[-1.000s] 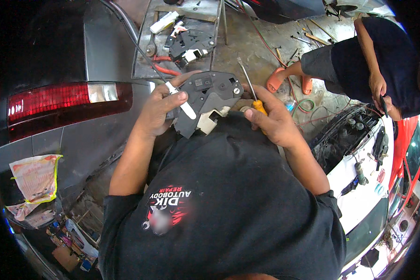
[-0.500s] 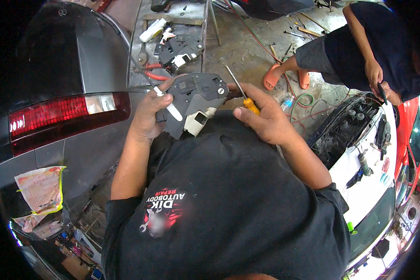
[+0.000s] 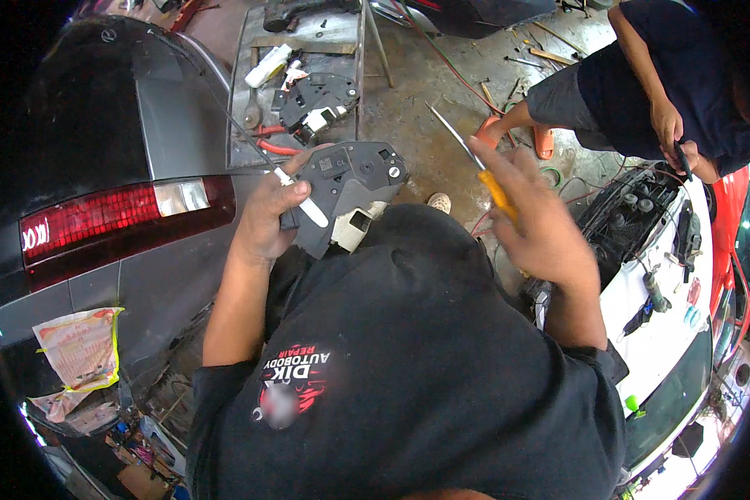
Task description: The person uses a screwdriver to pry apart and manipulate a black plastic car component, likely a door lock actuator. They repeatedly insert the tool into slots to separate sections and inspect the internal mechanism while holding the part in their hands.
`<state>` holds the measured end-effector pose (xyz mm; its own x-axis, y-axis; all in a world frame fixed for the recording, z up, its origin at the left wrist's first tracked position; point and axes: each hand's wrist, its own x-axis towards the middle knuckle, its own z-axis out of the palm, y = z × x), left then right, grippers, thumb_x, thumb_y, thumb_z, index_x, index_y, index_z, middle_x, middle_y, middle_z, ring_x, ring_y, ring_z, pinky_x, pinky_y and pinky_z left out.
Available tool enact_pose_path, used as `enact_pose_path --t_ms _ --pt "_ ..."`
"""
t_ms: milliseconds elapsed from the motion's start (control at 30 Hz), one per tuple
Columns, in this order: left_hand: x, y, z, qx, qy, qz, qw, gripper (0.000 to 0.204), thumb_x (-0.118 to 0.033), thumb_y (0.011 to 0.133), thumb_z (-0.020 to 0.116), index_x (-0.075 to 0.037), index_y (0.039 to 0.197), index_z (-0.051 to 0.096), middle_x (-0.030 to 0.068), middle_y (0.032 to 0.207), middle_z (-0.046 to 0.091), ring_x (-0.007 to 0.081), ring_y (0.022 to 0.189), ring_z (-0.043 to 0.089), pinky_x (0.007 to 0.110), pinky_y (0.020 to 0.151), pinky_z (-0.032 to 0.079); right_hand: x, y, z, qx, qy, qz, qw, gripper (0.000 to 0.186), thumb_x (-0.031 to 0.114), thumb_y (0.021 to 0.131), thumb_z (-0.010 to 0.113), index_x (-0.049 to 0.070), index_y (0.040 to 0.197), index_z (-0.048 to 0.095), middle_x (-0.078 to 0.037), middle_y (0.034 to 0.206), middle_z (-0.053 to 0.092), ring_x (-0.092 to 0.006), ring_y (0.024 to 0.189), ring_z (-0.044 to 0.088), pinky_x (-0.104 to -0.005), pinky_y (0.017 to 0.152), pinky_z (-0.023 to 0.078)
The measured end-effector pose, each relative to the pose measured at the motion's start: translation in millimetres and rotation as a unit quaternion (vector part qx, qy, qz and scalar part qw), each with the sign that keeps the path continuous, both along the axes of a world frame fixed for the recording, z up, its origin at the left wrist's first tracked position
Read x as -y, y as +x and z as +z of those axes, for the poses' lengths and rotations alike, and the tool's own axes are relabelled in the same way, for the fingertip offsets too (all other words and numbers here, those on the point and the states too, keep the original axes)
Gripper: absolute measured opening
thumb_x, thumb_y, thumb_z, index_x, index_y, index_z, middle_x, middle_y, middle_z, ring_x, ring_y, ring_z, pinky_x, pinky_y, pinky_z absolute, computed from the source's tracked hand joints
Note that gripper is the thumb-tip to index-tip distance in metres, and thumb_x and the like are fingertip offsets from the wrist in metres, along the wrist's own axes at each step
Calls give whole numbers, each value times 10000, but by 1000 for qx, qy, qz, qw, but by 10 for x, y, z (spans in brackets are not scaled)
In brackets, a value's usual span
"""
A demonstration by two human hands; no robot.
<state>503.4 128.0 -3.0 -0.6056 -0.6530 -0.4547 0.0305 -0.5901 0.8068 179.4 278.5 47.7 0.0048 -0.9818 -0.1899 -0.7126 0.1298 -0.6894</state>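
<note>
My left hand (image 3: 267, 215) is closed around the left side of a dark grey car door latch (image 3: 362, 179), its thumb pressing near a white cable end. A black cable (image 3: 240, 125) runs from that spot up and to the left. The latch has a pale metal plate with a square opening at its lower side. To the right, apart from the latch, my right hand (image 3: 550, 237) grips a screwdriver (image 3: 498, 196) by its yellow handle; the shaft points up and left. This hand is slightly blurred by motion.
A metal bench (image 3: 246, 154) holds a similar latch (image 3: 308, 96), a white bottle (image 3: 268, 67) and a red-handled tool (image 3: 279, 150). At left stands a dark car with a red tail light (image 3: 100, 225). Another person (image 3: 667, 83) stands by a white car (image 3: 658, 350) at right.
My right hand with the screwdriver has moved right, away from the latch. The latch has shifted slightly down and stays in my left hand.
</note>
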Motion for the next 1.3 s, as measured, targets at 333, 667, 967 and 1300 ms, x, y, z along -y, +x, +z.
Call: enact_pose_path --t_ms 333,667,967,1300 --pt "2 -101 46 0 9 -15 1000 808 -315 858 798 53 1512 497 169 1375 654 265 1239 649 376 1079 493 -133 -423 597 68 -259 -112 957 249 -15 769 768 -15 1002 682 -171 1075 732 -271 945 733 -353 826 562" --pt "-93 -168 103 6 -14 -3 1000 773 -289 873 786 71 1497 507 184 1360 659 265 1215 663 372 1067 503 16 -154 596 38 -322 -6 946 254 85 794 859 29 1010 738 -148 1015 741 -260 878 737 -330 758 576" --pt "-129 -181 98 15 -39 -8 999 780 -298 867 788 77 1492 511 185 1348 668 262 1207 667 363 1065 501 156 -3 580 -70 -335 37 939 300 159 791 879 71 1031 722 -90 928 702 -257 798 717 -351 666 564" --pt "-11 -207 70 81 0 4 997 734 -275 900 765 71 1498 517 152 1317 677 241 1171 671 377 1037 504 386 -44 655 -74 -246 99 961 359 58 902 725 34 1249 637 -153 1075 707 -327 944 731 -377 751 573"
